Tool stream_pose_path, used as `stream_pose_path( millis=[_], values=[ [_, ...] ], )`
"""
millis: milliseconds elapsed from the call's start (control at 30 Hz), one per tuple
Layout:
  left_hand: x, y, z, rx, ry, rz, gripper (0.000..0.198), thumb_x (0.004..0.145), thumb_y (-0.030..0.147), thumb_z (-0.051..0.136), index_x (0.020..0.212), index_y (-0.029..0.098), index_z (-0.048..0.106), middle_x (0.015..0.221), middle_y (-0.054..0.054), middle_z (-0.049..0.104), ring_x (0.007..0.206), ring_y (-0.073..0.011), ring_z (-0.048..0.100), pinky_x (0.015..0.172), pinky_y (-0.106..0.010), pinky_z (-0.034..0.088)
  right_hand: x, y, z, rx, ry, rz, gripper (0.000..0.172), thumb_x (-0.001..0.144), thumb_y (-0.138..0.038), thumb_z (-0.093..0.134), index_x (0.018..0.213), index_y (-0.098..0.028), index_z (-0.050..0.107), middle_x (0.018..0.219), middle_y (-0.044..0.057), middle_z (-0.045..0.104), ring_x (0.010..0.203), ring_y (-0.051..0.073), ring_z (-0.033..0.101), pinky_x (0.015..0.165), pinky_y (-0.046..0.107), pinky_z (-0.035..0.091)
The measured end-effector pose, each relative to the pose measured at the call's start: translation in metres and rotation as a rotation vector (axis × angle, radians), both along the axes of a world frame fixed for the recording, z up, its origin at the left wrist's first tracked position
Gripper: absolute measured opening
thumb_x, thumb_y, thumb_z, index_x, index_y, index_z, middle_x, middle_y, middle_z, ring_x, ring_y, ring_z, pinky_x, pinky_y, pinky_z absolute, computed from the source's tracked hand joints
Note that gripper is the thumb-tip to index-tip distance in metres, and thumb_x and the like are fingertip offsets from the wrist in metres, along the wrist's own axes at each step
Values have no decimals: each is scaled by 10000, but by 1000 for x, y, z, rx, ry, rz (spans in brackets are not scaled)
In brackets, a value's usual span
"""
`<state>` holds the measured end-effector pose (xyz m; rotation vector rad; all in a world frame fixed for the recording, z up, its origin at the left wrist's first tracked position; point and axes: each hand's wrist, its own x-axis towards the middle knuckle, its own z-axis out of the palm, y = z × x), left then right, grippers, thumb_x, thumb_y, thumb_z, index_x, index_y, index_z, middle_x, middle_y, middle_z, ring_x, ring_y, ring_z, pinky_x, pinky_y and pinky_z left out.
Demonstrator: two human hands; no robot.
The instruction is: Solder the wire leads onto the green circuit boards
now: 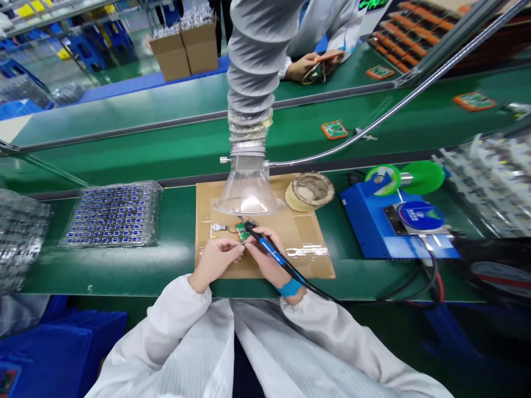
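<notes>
On a cardboard sheet (302,243) lies a small green circuit board (243,231), with a white connector (218,228) on a short dark lead to its left. My left hand (215,260) is closed in a pinch at the board's near edge; whatever sits between the fingertips is too small to make out. A blue and black soldering iron (269,250) rests in my right hand (271,265), which wears a blue wristband (290,288). The iron's front end reaches over the board, and its tip is hard to see. Both hands' fingertips nearly meet.
A clear fume hood (249,193) hangs just above the board. Beside it stands a round, crusted pot (310,192). A blue soldering machine (365,221) is at right, a tray of blue parts (112,215) at left. Across the belt, a co-worker's hands (309,67) hold an orange-edged piece.
</notes>
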<state>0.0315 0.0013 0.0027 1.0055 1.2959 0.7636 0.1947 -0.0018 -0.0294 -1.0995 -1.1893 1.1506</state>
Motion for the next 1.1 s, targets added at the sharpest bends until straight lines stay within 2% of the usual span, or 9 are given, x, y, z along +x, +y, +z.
stream_pose_path(
  millis=[167,233,367,433,600,733,833,967,1100],
  values=[
    [0,-2,-2,132,149,2,268,814,427,732,810,160,760,772,-57,748,701,-175,661,687,-298,546,-1,-2,-3,-6,-32,4,276,882,-337,711,1118,-266,585,862,0,710,781,179,716,773,334,611],
    [0,-1,-1,275,295,-30,228,866,385,678,796,182,753,793,-58,743,755,-193,659,740,-325,530,-1,-4,-7,-6,-74,3,267,893,-341,702,1126,-269,596,882,6,711,803,184,718,795,345,611],
    [-4,11,1,630,655,-143,159,890,269,658,764,222,743,931,-53,730,984,-223,624,982,-416,439,4,-8,-13,-8,-128,-84,260,888,-344,720,1119,-259,636,934,28,721,839,192,722,823,353,608],
    [-8,22,-2,704,757,-173,124,862,216,684,754,231,742,1018,-41,724,1073,-232,593,1038,-441,385,10,-9,-13,10,-151,-155,282,874,-344,746,1127,-254,659,982,42,736,868,202,730,852,369,609],
    [-15,39,-16,632,819,-235,140,840,179,702,707,215,732,954,-34,704,1007,-218,583,983,-421,394,30,-14,-12,96,-223,-299,229,902,-358,721,1103,-249,701,1084,76,751,998,246,738,923,421,597],
    [-15,41,-20,596,825,-237,142,836,188,706,699,213,733,917,-34,688,975,-219,573,933,-408,401,41,-23,-19,117,-261,-354,180,940,-386,642,1029,-236,688,969,78,738,847,238,735,784,408,610],
    [-14,41,-18,589,837,-252,161,838,184,689,682,209,719,918,-39,682,981,-223,566,921,-406,399,45,-29,-25,141,-280,-301,149,936,-371,634,985,-237,679,899,64,724,754,218,717,681,370,598],
    [-14,41,-17,579,834,-266,160,826,172,686,670,204,702,907,-34,666,977,-220,555,941,-415,388,45,-30,-26,159,-345,-216,107,925,-312,650,1002,-247,684,925,61,737,805,221,726,714,365,599],
    [-14,41,-16,558,834,-271,154,823,173,689,672,204,701,912,-33,662,973,-221,548,950,-422,380,43,-26,-22,169,-395,-190,93,911,-291,662,990,-250,688,904,55,748,799,222,729,708,361,601]
  ],
)
